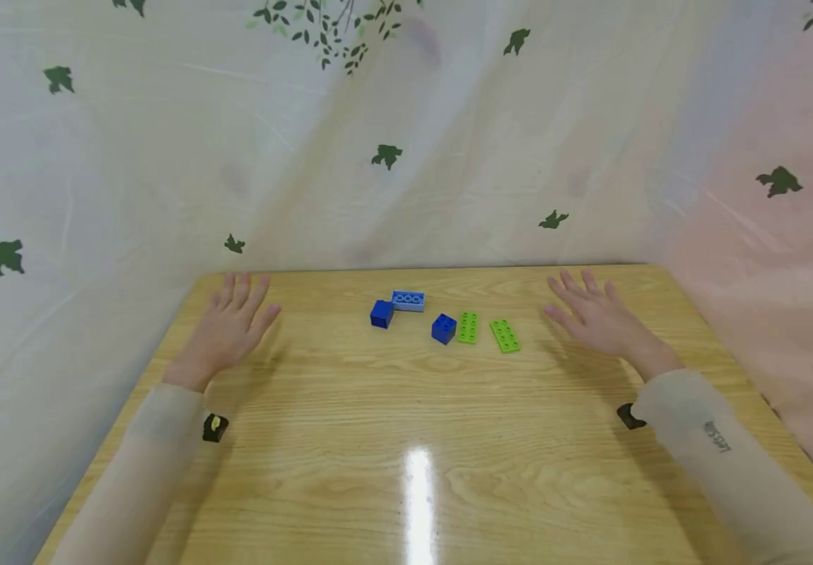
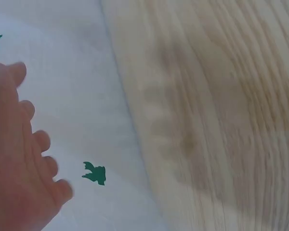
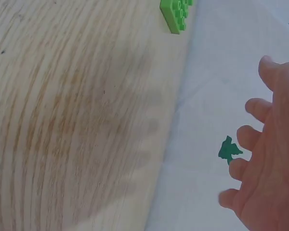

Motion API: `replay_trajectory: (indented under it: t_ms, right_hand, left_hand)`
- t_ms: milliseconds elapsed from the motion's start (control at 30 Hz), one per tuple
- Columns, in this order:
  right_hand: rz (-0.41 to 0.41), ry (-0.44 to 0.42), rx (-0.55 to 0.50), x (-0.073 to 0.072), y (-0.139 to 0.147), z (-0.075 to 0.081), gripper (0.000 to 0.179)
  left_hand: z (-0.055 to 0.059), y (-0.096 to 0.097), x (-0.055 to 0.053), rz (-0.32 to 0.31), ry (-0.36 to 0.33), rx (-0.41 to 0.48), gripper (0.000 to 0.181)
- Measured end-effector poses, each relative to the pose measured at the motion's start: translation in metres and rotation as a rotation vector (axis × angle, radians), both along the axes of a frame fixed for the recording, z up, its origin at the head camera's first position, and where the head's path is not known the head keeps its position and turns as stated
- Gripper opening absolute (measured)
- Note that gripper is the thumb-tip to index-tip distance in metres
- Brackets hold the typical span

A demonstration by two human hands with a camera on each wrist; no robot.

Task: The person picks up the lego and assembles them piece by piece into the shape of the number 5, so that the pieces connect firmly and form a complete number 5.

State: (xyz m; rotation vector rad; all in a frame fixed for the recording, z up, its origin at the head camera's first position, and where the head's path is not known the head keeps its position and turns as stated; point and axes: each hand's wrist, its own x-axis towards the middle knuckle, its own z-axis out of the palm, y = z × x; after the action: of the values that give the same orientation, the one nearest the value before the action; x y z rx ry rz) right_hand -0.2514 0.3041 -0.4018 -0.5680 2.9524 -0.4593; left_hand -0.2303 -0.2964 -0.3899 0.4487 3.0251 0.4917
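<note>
Toward the back middle of the wooden table lie several toy building bricks. A dark blue brick [image 1: 381,314] touches or nearly touches a lighter blue brick [image 1: 408,300], whose hollow underside shows. To their right sit another dark blue brick [image 1: 444,329] and two flat lime green bricks, one [image 1: 468,328] close beside it and the other [image 1: 504,336] farther right. My left hand [image 1: 230,326] hovers over the table's left side, fingers spread, holding nothing. Over the right side my right hand [image 1: 597,318] is likewise spread and holds nothing; the right wrist view catches a green brick [image 3: 176,14] at its top.
The wooden table [image 1: 350,424] ends at the back against a pale cloth [image 1: 293,173] printed with green leaves and birds. Small dark devices [image 1: 215,428] sit at both wrists. Glare shines on the table's front middle.
</note>
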Motion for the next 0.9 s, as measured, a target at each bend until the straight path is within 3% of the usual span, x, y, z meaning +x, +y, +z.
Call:
replay_trajectory:
  t_ms: [267,467,600,767,900]
  right_hand:
    - [0.012,-0.026,-0.300,-0.004,-0.005,0.008,0.073]
    - [0.120,-0.050,-0.499,-0.007,-0.014,0.006,0.081]
    - [0.171,-0.058,-0.508,-0.012,-0.022,-0.002,0.078]
    - [0.185,-0.104,-0.452,-0.017,-0.031,-0.010,0.065]
    - [0.173,-0.164,-0.426,-0.016,-0.040,-0.018,0.060]
  left_hand:
    - [0.018,0.017,0.005,-0.055,-0.289,0.511,0.076]
    - [0.014,0.027,0.009,-0.099,-0.425,0.798,0.081]
    - [0.005,0.033,0.008,-0.092,-0.435,0.896,0.086]
    - [-0.006,0.045,0.007,-0.038,-0.458,0.919,0.077]
    - [-0.015,0.053,0.008,-0.027,-0.523,0.915,0.067]
